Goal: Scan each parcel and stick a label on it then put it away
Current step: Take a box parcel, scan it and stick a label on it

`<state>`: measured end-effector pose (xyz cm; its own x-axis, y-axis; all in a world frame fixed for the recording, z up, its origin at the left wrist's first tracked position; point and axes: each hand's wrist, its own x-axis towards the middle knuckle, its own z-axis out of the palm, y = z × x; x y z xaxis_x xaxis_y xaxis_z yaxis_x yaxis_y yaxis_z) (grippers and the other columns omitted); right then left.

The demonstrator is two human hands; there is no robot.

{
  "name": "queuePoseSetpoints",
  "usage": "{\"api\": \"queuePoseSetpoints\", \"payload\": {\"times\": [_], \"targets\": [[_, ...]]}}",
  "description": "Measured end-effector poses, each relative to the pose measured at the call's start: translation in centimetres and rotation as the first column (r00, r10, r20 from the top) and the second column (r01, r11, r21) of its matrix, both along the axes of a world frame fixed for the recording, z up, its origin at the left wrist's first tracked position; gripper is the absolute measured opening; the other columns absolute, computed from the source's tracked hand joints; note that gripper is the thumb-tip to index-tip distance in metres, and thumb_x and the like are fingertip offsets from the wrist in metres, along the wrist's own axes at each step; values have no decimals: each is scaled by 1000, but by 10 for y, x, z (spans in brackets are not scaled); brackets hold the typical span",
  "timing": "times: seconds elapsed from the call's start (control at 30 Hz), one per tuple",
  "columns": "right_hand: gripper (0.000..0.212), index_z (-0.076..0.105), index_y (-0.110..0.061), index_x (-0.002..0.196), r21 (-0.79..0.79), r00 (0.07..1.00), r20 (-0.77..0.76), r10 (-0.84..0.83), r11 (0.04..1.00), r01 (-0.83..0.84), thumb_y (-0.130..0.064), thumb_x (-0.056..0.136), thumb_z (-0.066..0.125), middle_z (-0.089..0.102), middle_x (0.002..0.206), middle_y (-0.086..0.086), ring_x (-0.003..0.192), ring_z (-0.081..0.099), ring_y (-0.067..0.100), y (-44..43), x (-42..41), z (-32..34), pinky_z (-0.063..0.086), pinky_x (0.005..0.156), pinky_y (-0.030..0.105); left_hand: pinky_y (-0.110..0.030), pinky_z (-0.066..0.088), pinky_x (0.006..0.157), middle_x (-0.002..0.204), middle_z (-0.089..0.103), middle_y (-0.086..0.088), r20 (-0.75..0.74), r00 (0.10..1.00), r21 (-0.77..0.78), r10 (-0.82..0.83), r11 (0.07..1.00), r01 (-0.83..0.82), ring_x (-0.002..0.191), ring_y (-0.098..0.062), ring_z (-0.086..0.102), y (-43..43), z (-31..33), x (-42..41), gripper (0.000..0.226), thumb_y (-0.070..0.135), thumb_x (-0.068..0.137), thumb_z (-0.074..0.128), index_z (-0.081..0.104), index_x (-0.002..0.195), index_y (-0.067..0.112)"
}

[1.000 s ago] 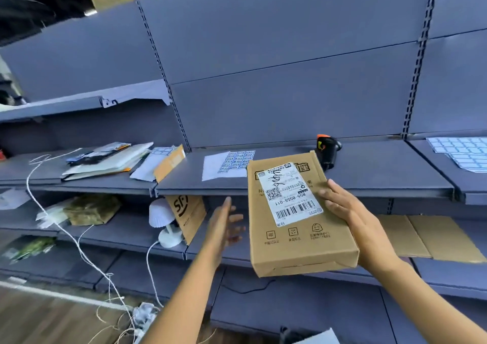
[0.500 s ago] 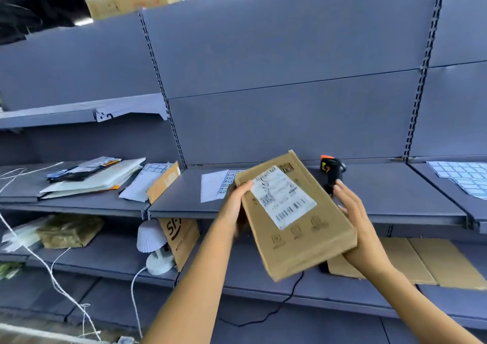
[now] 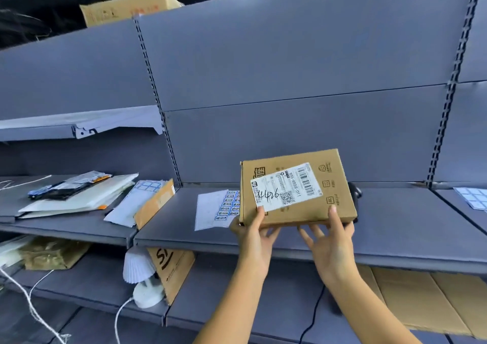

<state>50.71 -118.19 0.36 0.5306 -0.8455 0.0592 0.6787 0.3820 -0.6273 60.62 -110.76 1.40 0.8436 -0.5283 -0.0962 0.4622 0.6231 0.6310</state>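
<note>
A flat brown cardboard parcel (image 3: 297,188) with a white shipping label, handwritten "4426", is held up above the middle grey shelf (image 3: 263,235). My left hand (image 3: 253,235) grips its near left corner, thumb on the label's edge. My right hand (image 3: 332,240) holds the near right edge, thumb on top and fingers spread beneath. The black scanner (image 3: 354,190) is almost hidden behind the parcel's right side. A sheet of small blue stickers (image 3: 217,207) lies on the shelf left of the parcel.
Flat mailers and envelopes (image 3: 76,196) are piled on the left shelf. A brown envelope (image 3: 155,204) leans at the shelf joint. Below sit a small white lamp (image 3: 139,272), an orange-brown SF envelope (image 3: 174,267) and flattened cardboard (image 3: 421,299). Another sticker sheet (image 3: 474,197) lies far right.
The parcel has been turned so its long side runs left to right and lifted higher over the shelf. My left hand has taken hold of its corner; both hands now hold it.
</note>
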Motion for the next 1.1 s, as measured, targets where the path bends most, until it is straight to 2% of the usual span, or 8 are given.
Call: {"api": "queuePoseSetpoints", "payload": {"times": [0.2,0.37,0.57,0.7,0.77,0.83,0.93,1.1], "targets": [[49,36,-29,141,-97,996,-61,-70,993,64,-23,96,53,56,135,-2,114,60,28,-40,46,3,49,93,50,-40,56,75,122,64,-12,63,987,110,-146,984,138,93,-25,67,-11,-17,56,48,17,83,71,42,121,18],[19,57,-31,113,-334,962,-232,-144,941,60,-27,95,53,62,109,3,89,61,24,-88,61,39,53,80,45,-35,51,75,103,66,-4,256,927,311,-275,931,190,79,-18,65,-9,6,151,50,45,73,63,52,113,16],[28,60,-30,121,-541,868,-446,-217,838,-68,-35,96,50,68,102,-6,74,61,3,-118,79,59,39,51,18,-39,44,100,121,65,5,468,572,670,-674,692,267,113,-15,60,-37,18,188,67,66,65,72,58,120,30],[33,57,-31,126,-522,835,-511,-203,845,-114,-38,95,50,71,106,-6,92,68,7,-122,92,52,52,67,22,-29,52,87,105,70,9,480,619,616,-622,741,267,97,-7,66,-60,4,163,20,38,89,58,58,107,28],[45,52,-25,131,-505,807,-534,-252,861,-66,-46,92,51,67,115,-8,104,64,9,-126,93,44,51,80,23,-24,52,82,107,68,8,528,643,580,-556,788,206,94,-3,66,-69,-7,159,20,39,89,54,56,106,28],[52,47,-17,134,-563,630,-620,-468,824,58,-45,91,56,59,124,-6,116,56,15,-140,86,30,42,96,29,-19,51,76,106,67,12,552,665,560,-503,815,152,92,1,65,-75,-13,158,25,44,87,54,55,107,30],[53,54,-7,123,-606,178,-771,-611,791,88,-41,84,62,55,125,17,117,51,34,-166,65,-7,40,97,43,-15,51,62,103,63,15,540,709,532,-454,837,131,84,4,63,-86,-16,159,23,41,92,51,52,112,31],[39,53,0,110,-395,55,-918,-393,918,-45,-26,83,65,55,110,21,96,54,34,-177,62,-38,42,74,34,-15,50,61,109,63,10,547,682,549,-485,823,146,88,2,63,-103,-28,168,24,41,93,50,48,116,33]]}}
